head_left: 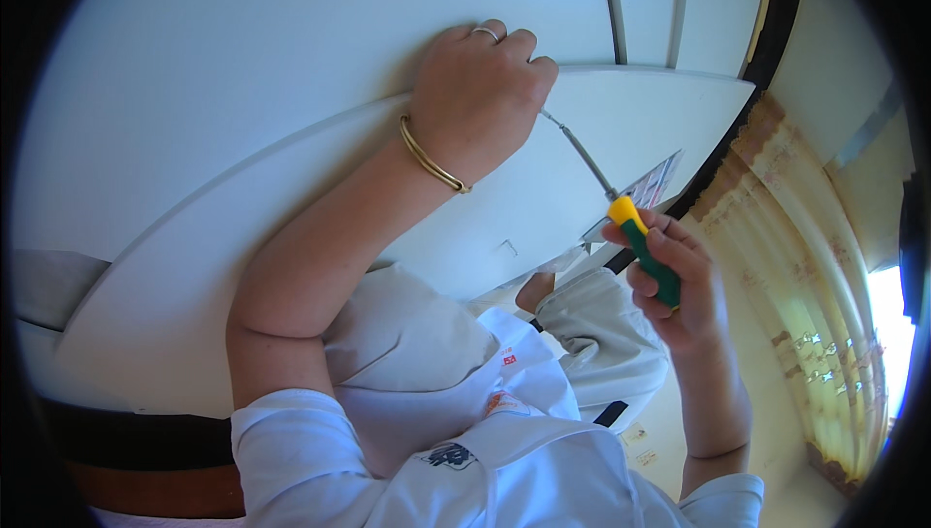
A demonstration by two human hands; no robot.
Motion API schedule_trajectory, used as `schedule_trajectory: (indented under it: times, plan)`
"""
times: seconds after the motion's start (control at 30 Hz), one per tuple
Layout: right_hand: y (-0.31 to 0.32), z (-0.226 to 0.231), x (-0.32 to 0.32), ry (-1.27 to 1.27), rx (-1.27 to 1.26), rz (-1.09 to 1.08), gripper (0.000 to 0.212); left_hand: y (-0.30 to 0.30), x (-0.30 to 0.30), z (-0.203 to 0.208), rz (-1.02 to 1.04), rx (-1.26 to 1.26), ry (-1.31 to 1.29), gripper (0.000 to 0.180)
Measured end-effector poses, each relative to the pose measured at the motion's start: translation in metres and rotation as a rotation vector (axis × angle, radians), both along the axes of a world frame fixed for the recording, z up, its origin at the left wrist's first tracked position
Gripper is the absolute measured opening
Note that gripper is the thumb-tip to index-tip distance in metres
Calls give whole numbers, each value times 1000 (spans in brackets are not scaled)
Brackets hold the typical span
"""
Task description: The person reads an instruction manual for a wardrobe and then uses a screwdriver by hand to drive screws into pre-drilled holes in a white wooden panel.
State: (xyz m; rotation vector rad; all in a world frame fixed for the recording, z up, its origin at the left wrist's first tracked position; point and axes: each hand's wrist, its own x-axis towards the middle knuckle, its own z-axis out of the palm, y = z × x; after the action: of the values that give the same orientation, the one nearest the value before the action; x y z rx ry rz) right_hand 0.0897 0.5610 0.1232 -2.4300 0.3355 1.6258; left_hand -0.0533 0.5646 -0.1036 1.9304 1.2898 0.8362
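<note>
In my right hand (684, 276) is a screwdriver (593, 167) with a green and yellow handle and a thin metal shaft. The fingers are wrapped round the handle. Its shaft slants up and left, so that the tip end meets the fingers of my left hand (485, 92). That hand is closed, its back toward me, with the curled fingers against a white panel (320, 169) at its upper edge. What the left fingers pinch, if anything, is hidden behind the knuckles. The left wrist wears a gold bangle (427, 158), and a ring is on one finger.
A larger white board (242, 33) stands behind the panel, with dark and grey grooves (613, 4) at upper right. A printed sheet (652, 184) is by the screwdriver handle. Patterned curtains (786, 276) hang at the right beside a bright window. My bent legs (601, 344) are below.
</note>
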Motion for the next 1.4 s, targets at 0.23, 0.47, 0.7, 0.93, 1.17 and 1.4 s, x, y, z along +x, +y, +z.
schedule_trajectory:
  times: [0.23,0.47,0.7,0.93,1.17,1.4]
  plan:
    - [0,5,1,-121,326,1839,49,-2,1,0,-56,-23,-16,16]
    - [-5,5,-1,-350,409,2650,42,0,-3,1,-108,-105,-6,23]
    - [-12,-5,-3,-301,434,1484,29,3,-9,4,-124,-84,-25,22]
    - [5,1,-7,-299,175,1110,31,0,-7,1,-114,-42,-57,23]
    - [8,-2,-14,-262,262,2174,41,-1,-6,1,-99,-73,-20,23]
    - [15,-2,-15,-144,89,963,37,2,-13,6,-120,-78,-30,21]
